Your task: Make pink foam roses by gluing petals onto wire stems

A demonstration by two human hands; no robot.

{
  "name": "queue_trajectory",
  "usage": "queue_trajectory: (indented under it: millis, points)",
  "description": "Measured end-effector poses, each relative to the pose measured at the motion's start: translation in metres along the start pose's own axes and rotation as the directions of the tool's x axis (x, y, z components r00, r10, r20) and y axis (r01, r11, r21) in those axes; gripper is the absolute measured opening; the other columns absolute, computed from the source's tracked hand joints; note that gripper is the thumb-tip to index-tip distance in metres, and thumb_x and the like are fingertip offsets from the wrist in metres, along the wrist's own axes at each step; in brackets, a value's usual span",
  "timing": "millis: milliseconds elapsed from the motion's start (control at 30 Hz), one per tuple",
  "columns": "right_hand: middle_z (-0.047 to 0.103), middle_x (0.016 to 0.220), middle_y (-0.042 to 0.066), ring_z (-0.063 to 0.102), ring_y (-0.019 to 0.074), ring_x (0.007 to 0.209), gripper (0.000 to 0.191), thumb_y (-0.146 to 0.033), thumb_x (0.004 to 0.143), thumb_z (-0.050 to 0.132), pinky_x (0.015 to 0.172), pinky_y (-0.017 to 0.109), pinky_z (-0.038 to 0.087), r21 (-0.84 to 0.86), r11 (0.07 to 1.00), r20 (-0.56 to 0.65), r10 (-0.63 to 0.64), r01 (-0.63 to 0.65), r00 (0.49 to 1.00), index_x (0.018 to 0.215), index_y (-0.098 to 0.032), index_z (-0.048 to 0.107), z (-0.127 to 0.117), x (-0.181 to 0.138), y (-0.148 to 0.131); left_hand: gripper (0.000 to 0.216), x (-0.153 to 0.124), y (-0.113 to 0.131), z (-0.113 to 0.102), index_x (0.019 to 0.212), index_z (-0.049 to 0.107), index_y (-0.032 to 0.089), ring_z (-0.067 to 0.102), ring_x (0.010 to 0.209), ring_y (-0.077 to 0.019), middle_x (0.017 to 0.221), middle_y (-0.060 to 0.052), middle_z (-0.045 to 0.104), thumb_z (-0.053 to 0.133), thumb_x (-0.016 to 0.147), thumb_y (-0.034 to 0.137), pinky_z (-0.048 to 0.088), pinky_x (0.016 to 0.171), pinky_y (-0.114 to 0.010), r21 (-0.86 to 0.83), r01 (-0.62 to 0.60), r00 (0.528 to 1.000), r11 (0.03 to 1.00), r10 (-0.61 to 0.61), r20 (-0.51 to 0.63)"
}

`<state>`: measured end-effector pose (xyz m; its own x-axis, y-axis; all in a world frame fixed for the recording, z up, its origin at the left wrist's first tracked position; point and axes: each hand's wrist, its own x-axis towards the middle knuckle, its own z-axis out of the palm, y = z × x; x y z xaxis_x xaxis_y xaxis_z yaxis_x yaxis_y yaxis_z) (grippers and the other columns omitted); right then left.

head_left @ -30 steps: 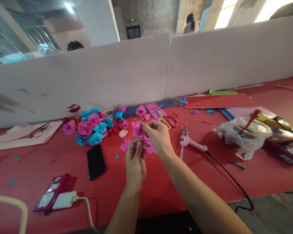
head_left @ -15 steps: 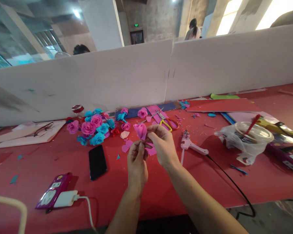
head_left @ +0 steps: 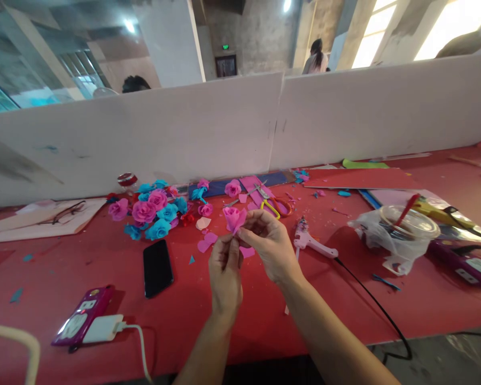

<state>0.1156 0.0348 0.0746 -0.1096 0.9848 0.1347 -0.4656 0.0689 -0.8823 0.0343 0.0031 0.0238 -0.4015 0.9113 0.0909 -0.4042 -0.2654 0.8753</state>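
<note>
Between my two hands is a pink paper flower (head_left: 233,218), its petals upright and cupped. My left hand (head_left: 226,267) pinches it at the base, fingers closed. My right hand (head_left: 273,243) has its thumb and fingers closed on the flower's right side, at a petal. Loose pink paper petals (head_left: 207,241) lie on the table just left of my hands, beside a pale petal-shaped piece (head_left: 203,223). Beyond my right hand are scissors with yellow and orange handles (head_left: 270,208). A glue gun (head_left: 315,245) lies to the right.
Finished pink and blue paper flowers (head_left: 156,211) cluster at the left back. A black phone (head_left: 157,268) and a purple power strip (head_left: 83,315) lie at left. On the right stands a lidded cup in a plastic bag (head_left: 401,230). A white partition (head_left: 184,144) closes the back.
The flower has turned so its opening shows more. My right hand's fingers have shifted around its side, and the view has moved slightly.
</note>
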Motion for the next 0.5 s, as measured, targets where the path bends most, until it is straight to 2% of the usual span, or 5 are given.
queue_trajectory:
  millis: [300, 500]
  points:
    - [0.064, 0.082, -0.002, 0.060, 0.0101, 0.072, 0.024, -0.021, 0.070, 0.075, 0.070, 0.024, 0.051, -0.010, 0.999, 0.065, -0.050, 0.051, 0.997, 0.090, -0.022, 0.061, -0.010, -0.004, 0.002, 0.016, -0.006, 0.000, 0.004, 0.084, 0.064, 0.022, 0.038, 0.053, -0.0082, 0.065, 0.003, 0.051, 0.066, 0.082, 0.038, 0.031, 0.051, -0.022, 0.104, -0.030, 1.000, 0.994, 0.029, 0.011]
    - [0.063, 0.085, -0.001, 0.060, 0.0107, 0.077, 0.026, -0.020, 0.071, 0.076, 0.071, 0.023, 0.051, -0.043, 0.995, 0.096, -0.081, 0.085, 0.992, 0.093, -0.023, 0.063, -0.015, -0.006, -0.001, 0.013, -0.007, 0.004, 0.005, 0.083, 0.064, 0.023, 0.036, 0.053, -0.0078, 0.063, 0.004, 0.048, 0.065, 0.084, 0.036, 0.030, 0.050, -0.022, 0.114, -0.034, 0.999, 0.993, 0.029, 0.043]
